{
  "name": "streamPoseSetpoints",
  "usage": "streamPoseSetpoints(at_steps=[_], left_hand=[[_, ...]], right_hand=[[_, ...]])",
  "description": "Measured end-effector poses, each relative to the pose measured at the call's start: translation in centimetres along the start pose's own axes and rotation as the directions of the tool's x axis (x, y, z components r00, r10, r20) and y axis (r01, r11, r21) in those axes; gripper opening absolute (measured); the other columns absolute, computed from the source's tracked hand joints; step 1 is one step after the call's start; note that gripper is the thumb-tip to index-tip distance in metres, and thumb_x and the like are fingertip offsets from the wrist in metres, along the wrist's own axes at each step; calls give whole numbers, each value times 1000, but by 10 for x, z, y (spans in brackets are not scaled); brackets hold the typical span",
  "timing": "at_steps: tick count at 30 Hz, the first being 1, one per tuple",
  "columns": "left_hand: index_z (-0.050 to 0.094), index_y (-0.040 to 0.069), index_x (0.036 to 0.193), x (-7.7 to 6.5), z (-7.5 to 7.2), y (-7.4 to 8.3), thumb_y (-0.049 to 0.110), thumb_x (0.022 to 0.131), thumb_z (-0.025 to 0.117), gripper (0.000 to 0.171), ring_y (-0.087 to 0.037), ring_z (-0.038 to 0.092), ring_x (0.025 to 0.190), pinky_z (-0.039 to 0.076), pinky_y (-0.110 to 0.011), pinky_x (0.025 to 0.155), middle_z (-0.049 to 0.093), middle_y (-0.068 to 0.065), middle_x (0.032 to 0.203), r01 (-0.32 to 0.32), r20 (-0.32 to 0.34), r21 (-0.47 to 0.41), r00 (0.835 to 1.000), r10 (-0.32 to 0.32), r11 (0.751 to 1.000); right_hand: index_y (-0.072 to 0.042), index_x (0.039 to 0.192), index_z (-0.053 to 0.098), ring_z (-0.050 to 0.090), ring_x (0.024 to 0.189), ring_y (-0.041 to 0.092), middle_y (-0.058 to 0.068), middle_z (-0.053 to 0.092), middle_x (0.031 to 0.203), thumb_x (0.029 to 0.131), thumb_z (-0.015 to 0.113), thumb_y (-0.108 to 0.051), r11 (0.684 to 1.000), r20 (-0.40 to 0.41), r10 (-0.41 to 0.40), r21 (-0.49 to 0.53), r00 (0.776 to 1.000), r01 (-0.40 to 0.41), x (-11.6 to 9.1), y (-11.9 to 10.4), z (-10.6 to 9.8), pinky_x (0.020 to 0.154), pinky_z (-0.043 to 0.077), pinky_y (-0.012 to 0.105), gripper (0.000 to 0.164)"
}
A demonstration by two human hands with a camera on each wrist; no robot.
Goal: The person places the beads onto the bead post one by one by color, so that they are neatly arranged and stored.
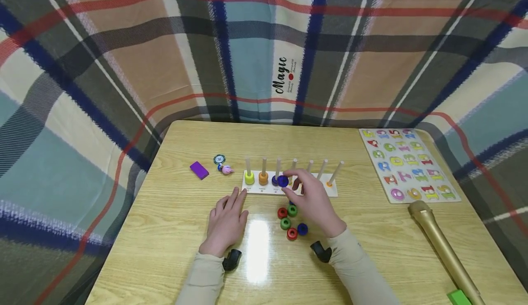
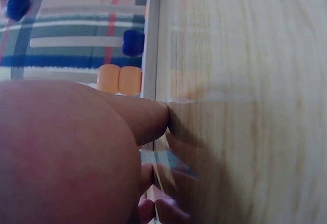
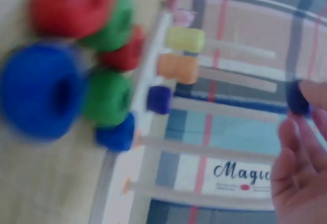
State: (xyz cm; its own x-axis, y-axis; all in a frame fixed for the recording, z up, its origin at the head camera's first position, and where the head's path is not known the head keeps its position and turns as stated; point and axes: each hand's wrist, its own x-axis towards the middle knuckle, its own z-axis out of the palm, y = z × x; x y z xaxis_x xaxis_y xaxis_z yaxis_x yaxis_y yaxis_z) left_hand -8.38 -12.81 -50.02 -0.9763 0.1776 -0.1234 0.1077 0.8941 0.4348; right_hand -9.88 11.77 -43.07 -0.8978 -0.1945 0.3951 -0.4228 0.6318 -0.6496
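Observation:
A white peg board (image 1: 255,190) with several upright pegs stands on the table. Its first peg carries yellow rings (image 1: 249,179), the second two orange rings (image 2: 119,79), the third a dark blue ring (image 3: 159,99). My right hand (image 1: 316,202) pinches another dark blue ring (image 1: 283,181) between thumb and finger, near the upper part of the pegs and apart from them. My left hand (image 1: 227,222) lies on the table with fingers extended, fingertips at the board's front left edge. Loose red (image 1: 292,234), green (image 1: 285,223) and blue (image 1: 302,229) rings lie before the board.
To the left lie a purple block (image 1: 199,170) and a small pink figure (image 1: 227,169) beside a round charm (image 1: 219,159). A number puzzle board (image 1: 410,167) is at the right, with a gold tube (image 1: 443,250) and a green block (image 1: 459,297) nearer. Plaid cloth (image 1: 251,57) hangs behind.

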Motion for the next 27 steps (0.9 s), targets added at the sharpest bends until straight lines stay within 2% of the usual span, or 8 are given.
streamPoseSetpoints(at_steps=[4,7,13,22,27], left_hand=[[30,25,162,0,-1,0,33,107,49,59,-38,28,150,31,-61,112,23,-4,171,-3,-2,-5,1000,3,1000],[30,25,162,0,0,0,34,107,49,59,-38,28,150,31,-60,112,23,-4,171,-4,-4,-4,1000,4,1000],[29,26,162,0,1,0,35,107,50,60,-37,29,149,32,-60,111,23,-3,171,0,8,-2,1000,0,1000],[29,26,162,1,1,-1,34,107,50,60,-37,29,149,32,-60,111,23,-3,171,-6,-6,-1,1000,6,1000],[30,26,162,0,1,-1,34,107,50,60,-37,29,149,32,-60,110,24,-4,171,-5,-8,-1,1000,5,1000]], right_hand=[[-10,121,67,61,76,17,6,70,106,92,76,-11,993,-127,73,97,989,-60,18,-3,0,61,45,23,30],[-12,124,67,61,78,14,5,70,116,95,73,-14,990,-157,112,98,981,-97,32,-4,2,62,45,24,29],[-14,126,68,59,77,14,4,69,121,95,73,-17,990,-125,143,20,982,-142,46,-3,7,63,45,25,31],[-15,124,71,62,76,20,4,71,118,95,74,-19,992,-105,93,-72,990,-101,50,-2,6,63,46,27,30],[-16,123,72,58,73,15,3,71,116,97,72,-22,990,-93,93,-99,991,-102,50,-3,5,59,44,26,27]])
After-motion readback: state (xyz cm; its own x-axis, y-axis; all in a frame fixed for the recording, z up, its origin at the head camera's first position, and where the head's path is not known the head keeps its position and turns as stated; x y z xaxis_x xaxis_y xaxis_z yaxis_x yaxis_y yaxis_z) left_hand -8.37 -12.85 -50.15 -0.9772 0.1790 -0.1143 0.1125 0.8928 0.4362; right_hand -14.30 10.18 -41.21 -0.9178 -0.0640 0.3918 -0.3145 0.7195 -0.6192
